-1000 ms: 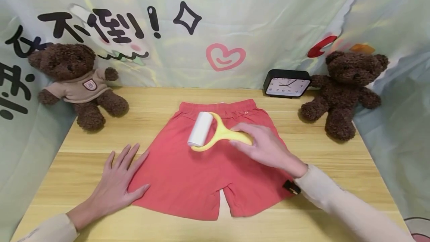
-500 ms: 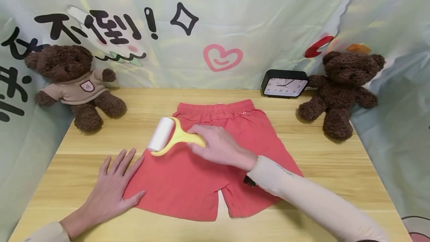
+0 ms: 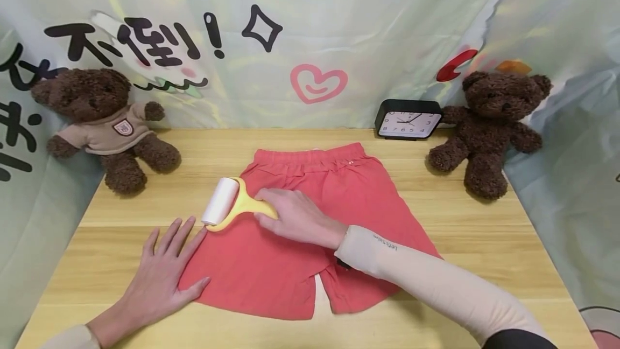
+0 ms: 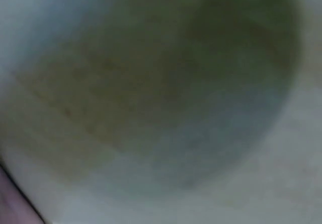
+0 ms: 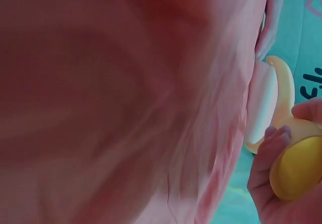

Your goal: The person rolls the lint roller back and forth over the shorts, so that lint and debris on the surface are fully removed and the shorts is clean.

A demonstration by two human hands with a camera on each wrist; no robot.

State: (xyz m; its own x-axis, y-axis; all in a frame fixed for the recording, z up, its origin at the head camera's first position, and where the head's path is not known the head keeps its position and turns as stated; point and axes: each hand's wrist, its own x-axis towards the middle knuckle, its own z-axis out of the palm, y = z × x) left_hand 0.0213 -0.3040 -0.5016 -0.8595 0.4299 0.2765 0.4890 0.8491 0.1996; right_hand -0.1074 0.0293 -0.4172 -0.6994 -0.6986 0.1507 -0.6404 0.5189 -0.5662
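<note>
At lower left, the left hand [image 3: 162, 276] is lying with fingers spread wide, presumably steadying the red shorts [image 3: 281, 263] at centre, while the right hand [image 3: 300, 217] is gripping a yellow-handled roller [image 3: 246, 204] left of centre, likely for control.

Under the right hand's [image 3: 297, 217] fingers, red cloth shorts [image 3: 339, 190] on pale wooden table [image 3: 494, 230]; leftward, past the left hand's [image 3: 157, 279] fingertips, yellow-handled white cylindrical roller [image 3: 220, 201]. Beyond, left: sweatered brown plush bear [image 3: 106, 131]; right: black boxy clock [image 3: 409, 119], then second brown plush bear [image 3: 490, 131].
</note>
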